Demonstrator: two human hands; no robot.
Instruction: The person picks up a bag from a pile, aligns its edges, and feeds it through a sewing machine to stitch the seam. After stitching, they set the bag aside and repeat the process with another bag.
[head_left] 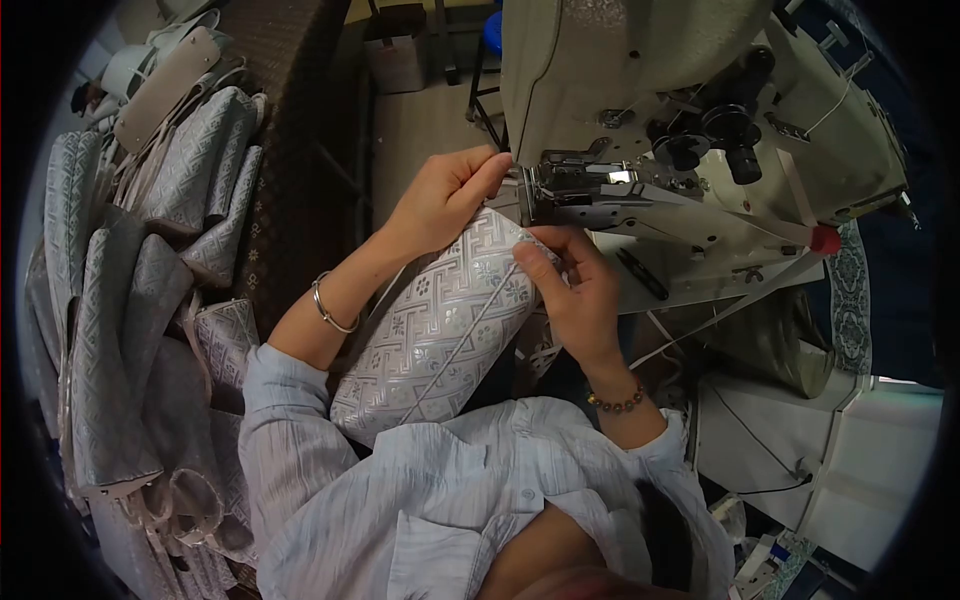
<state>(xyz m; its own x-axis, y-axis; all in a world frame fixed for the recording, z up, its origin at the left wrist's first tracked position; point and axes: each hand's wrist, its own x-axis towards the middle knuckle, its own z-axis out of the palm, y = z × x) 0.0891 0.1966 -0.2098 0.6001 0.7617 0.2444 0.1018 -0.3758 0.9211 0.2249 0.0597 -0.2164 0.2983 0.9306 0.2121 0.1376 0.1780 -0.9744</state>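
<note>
A silver-white patterned piece [425,335], rounded like a bag body or boot shaft, slants from my lap up to the sewing machine's arm. A raised seam or cord runs along its right part. My left hand [455,195] is closed at its upper edge, thumb and fingers pressed together close beside the presser foot [527,195]. Lower and to the right, my right hand [575,290] grips the upper right corner, thumb on top and fingers partly hidden behind. The sewing machine [620,90] stands in front of me, and a pale binding tape [745,222] runs toward its sewing area.
Many similar patterned pieces [115,370] are heaped at my left, beside a brown patterned cloth [290,100]. A black tool [642,274] lies on the machine bed. A red round part [825,239] sits at right. A carton [395,55] stands on the floor beyond.
</note>
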